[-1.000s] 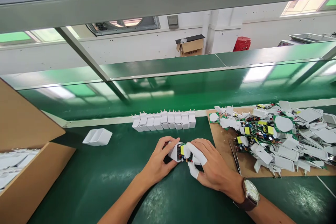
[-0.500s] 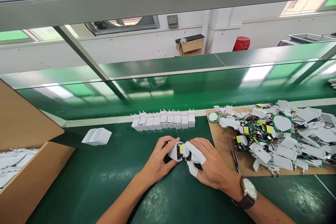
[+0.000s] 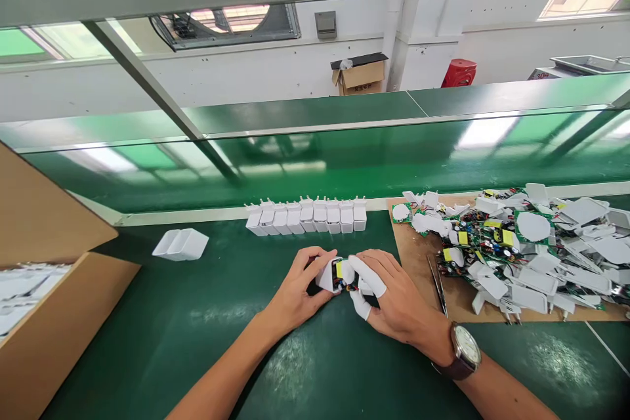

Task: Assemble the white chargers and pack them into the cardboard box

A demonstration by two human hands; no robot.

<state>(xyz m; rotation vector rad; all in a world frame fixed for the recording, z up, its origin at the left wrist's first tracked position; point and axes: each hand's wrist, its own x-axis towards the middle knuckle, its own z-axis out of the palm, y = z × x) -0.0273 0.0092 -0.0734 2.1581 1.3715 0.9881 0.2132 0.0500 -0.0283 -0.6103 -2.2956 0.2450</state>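
Observation:
My left hand (image 3: 296, 289) and my right hand (image 3: 394, 298) meet over the green mat, both closed on one white charger shell (image 3: 327, 273) with a circuit board (image 3: 339, 273) showing in its open end. White finger cots cover my right thumb and forefinger, which press on the board end. A watch sits on my right wrist. Behind my hands stands a row of several white chargers (image 3: 308, 215), prongs up.
A brown board (image 3: 418, 275) at right carries a heap of circuit boards and white covers (image 3: 522, 243), with tweezers (image 3: 438, 279) at its near edge. Two empty white shells (image 3: 181, 244) lie at left. An open cardboard box (image 3: 54, 315) stands at the far left.
Both hands stay on the charger with hardly any shift. The camera has tilted slightly, so the whole scene sits a little higher in view.

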